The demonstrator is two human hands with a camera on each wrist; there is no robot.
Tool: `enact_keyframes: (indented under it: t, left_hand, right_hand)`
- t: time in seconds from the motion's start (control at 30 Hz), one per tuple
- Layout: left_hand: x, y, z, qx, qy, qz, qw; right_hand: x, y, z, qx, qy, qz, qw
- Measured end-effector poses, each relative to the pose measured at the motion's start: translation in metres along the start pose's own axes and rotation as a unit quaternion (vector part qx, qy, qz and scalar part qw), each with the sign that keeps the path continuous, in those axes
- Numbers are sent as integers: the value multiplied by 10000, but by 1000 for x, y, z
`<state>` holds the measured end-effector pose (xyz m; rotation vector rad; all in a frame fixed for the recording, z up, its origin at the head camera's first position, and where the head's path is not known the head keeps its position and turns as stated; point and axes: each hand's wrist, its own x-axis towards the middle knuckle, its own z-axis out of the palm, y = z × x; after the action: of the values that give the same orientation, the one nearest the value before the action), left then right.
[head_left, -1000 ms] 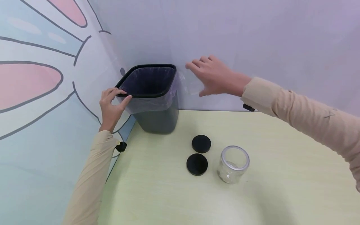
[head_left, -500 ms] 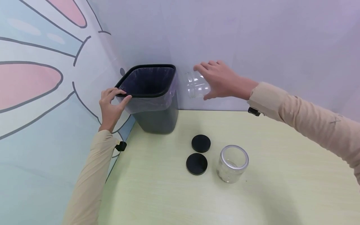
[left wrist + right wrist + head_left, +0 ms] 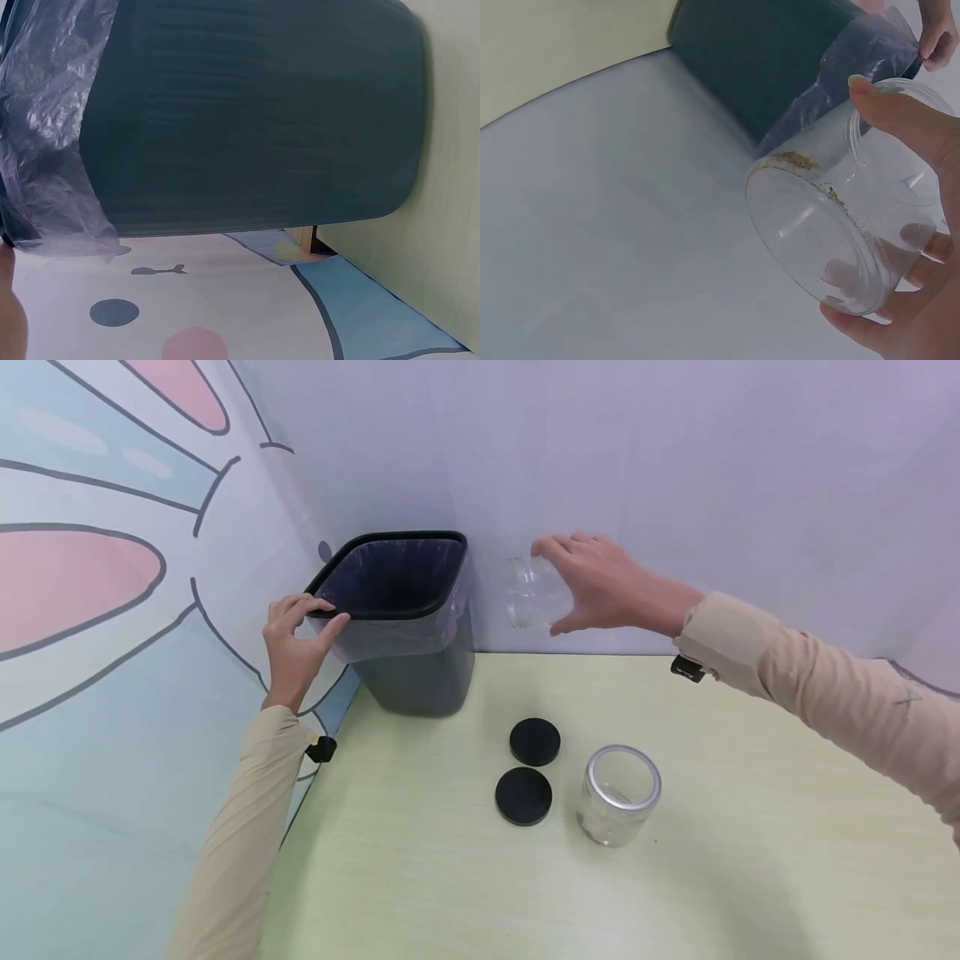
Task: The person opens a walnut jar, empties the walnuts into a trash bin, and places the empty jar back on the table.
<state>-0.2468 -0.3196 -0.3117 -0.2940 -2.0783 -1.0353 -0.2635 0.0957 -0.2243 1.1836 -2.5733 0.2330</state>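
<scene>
My right hand [image 3: 603, 581] grips a clear plastic jar [image 3: 534, 595] tilted on its side, in the air to the right of the trash bin [image 3: 420, 672]. In the right wrist view, brown crumbs [image 3: 795, 160] cling to the wall of the jar, with the thumb on one side and the fingers on the other. My left hand [image 3: 294, 647] pinches the near left corner of the bin's black rim [image 3: 397, 615], over its clear liner bag [image 3: 52, 142]. A second clear jar [image 3: 611, 822] with a silver rim stands upright on the table.
Two black round lids, a far lid [image 3: 535, 742] and a near lid [image 3: 523, 796], lie on the pale table [image 3: 420, 877] left of the standing jar. A pale wall [image 3: 712, 485] rises behind the table. On the left is a cartoon-printed wall [image 3: 97, 693].
My right hand has moved right and slightly down with the jar, away from the bin. The left hand has kept its hold on the rim.
</scene>
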Motion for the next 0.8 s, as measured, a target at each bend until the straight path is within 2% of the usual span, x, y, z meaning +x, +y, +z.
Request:
enact_keyframes:
  t: [0.13,0.3,0.57,0.8]
  left_hand:
    - [2,-5,-1,18,-15,-15,10000]
    - [5,-3,-2,-49,37,45,10000]
    - [4,27,-4,-176,-33,-20,9998]
    - [5,32,-7,-116,-35,4,9999]
  right_hand:
    - [-4,4,3,241,61,68,9997]
    - [-9,8,6,450,37,243,9987]
    - [-22,13,13,758,62,589,9954]
    - [-30,15,19,1112,193,790,9905]
